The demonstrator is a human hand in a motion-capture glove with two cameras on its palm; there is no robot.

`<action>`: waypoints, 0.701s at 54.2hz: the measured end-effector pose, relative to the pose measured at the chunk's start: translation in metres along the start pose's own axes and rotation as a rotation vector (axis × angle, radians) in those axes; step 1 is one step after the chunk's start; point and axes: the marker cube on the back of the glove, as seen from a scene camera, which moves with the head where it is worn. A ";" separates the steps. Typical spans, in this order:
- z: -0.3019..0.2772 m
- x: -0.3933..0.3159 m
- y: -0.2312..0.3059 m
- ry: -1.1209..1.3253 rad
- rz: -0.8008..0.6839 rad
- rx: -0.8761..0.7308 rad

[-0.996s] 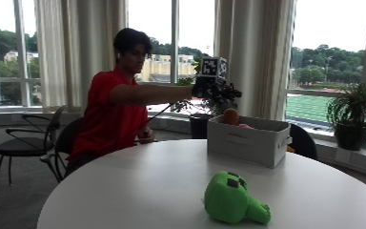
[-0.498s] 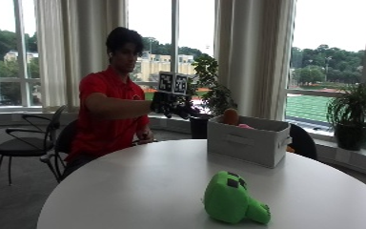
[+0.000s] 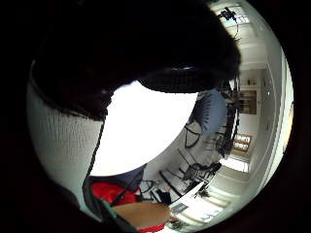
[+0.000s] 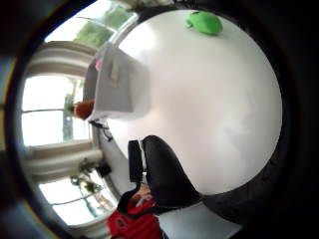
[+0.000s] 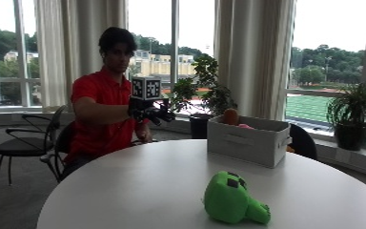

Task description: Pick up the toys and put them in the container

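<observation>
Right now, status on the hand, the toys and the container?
Gloved right hand raised over table edge, holding nothing. Green toy alone on white table. Grey container holds other toys. Path to green toy unobstructed.

I wear a red short-sleeved polo shirt, and a black glove covers my right hand (image 5: 150, 112).

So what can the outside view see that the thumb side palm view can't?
Only the outside view shows the person's whole gloved right hand raised above the table, empty, plus the black chair and the potted plant by the window. Only the thumb side palm view looks down on the white table from above. Both show the green toy lying on the table and the grey container with toys already poking out.
</observation>
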 end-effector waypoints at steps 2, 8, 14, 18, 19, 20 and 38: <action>0.002 0.005 0.001 -0.007 0.011 0.003; 0.007 0.023 0.003 0.006 0.040 0.009; 0.010 0.035 0.001 -0.005 0.059 0.008; 0.010 0.037 -0.001 -0.004 0.060 0.018; 0.009 0.037 -0.002 -0.003 0.061 0.021; 0.009 0.037 -0.003 -0.002 0.062 0.023; 0.001 0.046 -0.071 0.018 0.074 0.039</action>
